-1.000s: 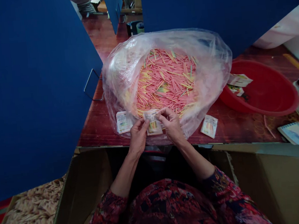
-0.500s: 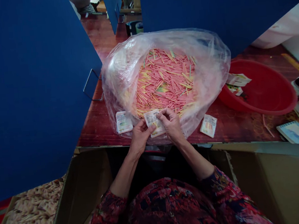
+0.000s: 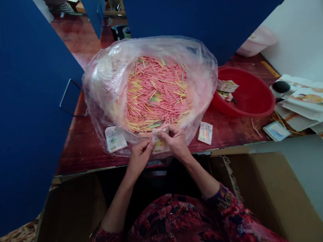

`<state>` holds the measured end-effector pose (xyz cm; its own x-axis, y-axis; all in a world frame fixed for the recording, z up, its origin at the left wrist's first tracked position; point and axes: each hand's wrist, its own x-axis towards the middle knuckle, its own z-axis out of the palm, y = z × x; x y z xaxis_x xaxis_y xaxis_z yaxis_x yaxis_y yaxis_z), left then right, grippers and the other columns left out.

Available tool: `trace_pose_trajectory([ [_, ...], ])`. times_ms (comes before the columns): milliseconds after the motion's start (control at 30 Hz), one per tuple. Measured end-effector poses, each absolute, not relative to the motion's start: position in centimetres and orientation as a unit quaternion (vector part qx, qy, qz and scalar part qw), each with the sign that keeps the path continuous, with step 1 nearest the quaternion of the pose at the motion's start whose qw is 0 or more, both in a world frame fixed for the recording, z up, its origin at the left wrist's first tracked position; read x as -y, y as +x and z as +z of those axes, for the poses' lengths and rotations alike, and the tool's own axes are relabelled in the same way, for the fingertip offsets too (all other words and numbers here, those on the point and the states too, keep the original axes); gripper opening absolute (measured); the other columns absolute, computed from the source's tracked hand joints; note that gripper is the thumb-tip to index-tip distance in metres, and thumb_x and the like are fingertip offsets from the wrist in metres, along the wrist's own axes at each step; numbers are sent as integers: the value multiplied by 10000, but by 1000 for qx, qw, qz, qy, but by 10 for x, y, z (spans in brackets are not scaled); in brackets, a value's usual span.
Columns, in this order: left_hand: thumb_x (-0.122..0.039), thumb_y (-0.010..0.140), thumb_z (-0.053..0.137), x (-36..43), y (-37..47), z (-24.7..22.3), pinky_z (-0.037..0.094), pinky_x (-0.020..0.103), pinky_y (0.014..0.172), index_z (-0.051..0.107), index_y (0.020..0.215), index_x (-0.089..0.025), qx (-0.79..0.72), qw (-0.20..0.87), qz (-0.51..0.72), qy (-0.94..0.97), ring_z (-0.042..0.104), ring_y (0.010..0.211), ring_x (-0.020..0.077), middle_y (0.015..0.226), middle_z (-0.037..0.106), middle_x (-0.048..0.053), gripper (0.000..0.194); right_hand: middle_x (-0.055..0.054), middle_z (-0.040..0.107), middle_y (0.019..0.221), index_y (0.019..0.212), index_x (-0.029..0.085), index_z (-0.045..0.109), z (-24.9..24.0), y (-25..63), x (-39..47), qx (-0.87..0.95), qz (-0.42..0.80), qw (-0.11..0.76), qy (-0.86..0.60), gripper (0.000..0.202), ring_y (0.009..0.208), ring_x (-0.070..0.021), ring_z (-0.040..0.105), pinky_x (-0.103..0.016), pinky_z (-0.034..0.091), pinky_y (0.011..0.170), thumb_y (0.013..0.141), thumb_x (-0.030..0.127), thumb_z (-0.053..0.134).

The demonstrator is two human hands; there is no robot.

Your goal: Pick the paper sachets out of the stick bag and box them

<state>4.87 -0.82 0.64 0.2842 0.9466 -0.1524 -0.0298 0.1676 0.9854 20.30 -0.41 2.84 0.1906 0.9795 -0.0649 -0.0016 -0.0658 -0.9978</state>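
A small printed packet [image 3: 160, 146] is held at the near edge of a big clear plastic bag [image 3: 103, 69]. My left hand [image 3: 139, 158] pinches the packet's left edge between thumb and fingers. Over its upper right part, my right hand [image 3: 177, 142] is closed on the same packet and covers some of it. Many thin pink, yellow and green sticks [image 3: 159, 91] fill the open bag just beyond my hands. To the left lies a stack of similar packets [image 3: 115, 139], partly on the bag's plastic. Another packet stack [image 3: 205, 133] rests on the table at the right.
A red basin [image 3: 255, 94] with a few packets inside stands right of the bag. Beyond it are a notepad [image 3: 276, 131] and printed cartons [image 3: 312, 100]. Blue panels [image 3: 22, 110] border the table [image 3: 76, 151] at left and back. Open cardboard boxes [image 3: 269, 187] sit below the front edge.
The view has turned right, so everything appears further left and more cartons show. My right fingers have shifted across the packet's top, and my left hand now grips nearer its left edge.
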Motion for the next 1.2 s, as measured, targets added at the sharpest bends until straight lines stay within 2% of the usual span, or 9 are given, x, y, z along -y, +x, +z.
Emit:
trace_pose_trajectory([
  [167, -424, 859, 665, 4, 14, 1, 478, 268, 660, 751, 876, -189, -565, 476, 463, 489, 590, 632, 151, 752, 699, 21, 251, -8, 653, 754, 851, 193, 712, 18, 285, 24, 399, 211, 579, -679, 211, 648, -147, 571, -285, 476, 629, 798, 397, 721],
  [333, -385, 771, 732, -17, -43, -20, 469, 308, 760, 678, 1007, -191, -737, 211, 415, 489, 587, 784, 191, 856, 640, 23, 310, -78, 668, 782, 846, 202, 679, -23, 387, 28, 335, 15, 502, -797, 195, 668, -206, 602, -374, 505, 666, 750, 371, 692],
  [433, -381, 725, 769, -27, -56, -25, 465, 336, 781, 650, 970, -195, -778, 175, 320, 512, 593, 832, 221, 853, 613, 29, 330, -95, 668, 852, 920, 196, 662, -39, 406, 28, 354, -22, 400, -845, 257, 794, -278, 629, -471, 520, 780, 740, 379, 656],
  [567, -393, 701, 772, -33, -58, -26, 441, 306, 695, 613, 861, -208, -787, 217, 311, 487, 577, 711, 190, 753, 601, -7, 292, -189, 628, 1152, 1103, 181, 653, -27, 372, 24, 400, -160, 332, -839, 358, 1132, -382, 563, -577, 447, 940, 801, 370, 623],
  [633, -380, 686, 769, -35, -59, -29, 420, 286, 654, 593, 815, -205, -785, 229, 334, 469, 556, 662, 169, 705, 581, -27, 281, -165, 640, 1096, 1064, 182, 663, -12, 338, 18, 493, -140, 339, -789, 268, 1115, -345, 567, -527, 437, 964, 877, 342, 559],
  [700, -379, 686, 761, -36, -62, -33, 408, 274, 632, 585, 793, -200, -778, 230, 360, 460, 542, 645, 156, 691, 569, -34, 273, -137, 647, 1028, 1009, 182, 675, 0, 298, 10, 618, -29, 326, -715, 249, 1040, -289, 586, -451, 441, 955, 944, 346, 499],
  [800, -385, 699, 744, -36, -67, -40, 406, 260, 616, 594, 800, -193, -763, 235, 398, 452, 532, 639, 144, 694, 566, -35, 263, -135, 634, 1124, 1093, 189, 690, 7, 239, -7, 720, 83, 233, -648, 280, 1051, -278, 563, -419, 406, 952, 962, 387, 542],
  [1000, -362, 705, 734, -31, -68, -46, 452, 257, 633, 614, 834, -180, -742, 265, 433, 438, 566, 652, 147, 747, 647, -9, 253, -203, 536, 1332, 1326, 140, 579, 1, 185, -39, 785, 73, 50, -613, 509, 1148, -350, 475, -450, 328, 963, 897, 404, 655],
  [1200, -372, 814, 651, -25, -62, -38, 492, 308, 761, 705, 932, -185, -718, 253, 449, 468, 630, 788, 206, 876, 725, 46, 228, -200, 577, 1290, 1235, 108, 600, 7, 185, -43, 810, 76, -5, -581, 351, 1133, -339, 493, -442, 323, 956, 919, 257, 562],
])
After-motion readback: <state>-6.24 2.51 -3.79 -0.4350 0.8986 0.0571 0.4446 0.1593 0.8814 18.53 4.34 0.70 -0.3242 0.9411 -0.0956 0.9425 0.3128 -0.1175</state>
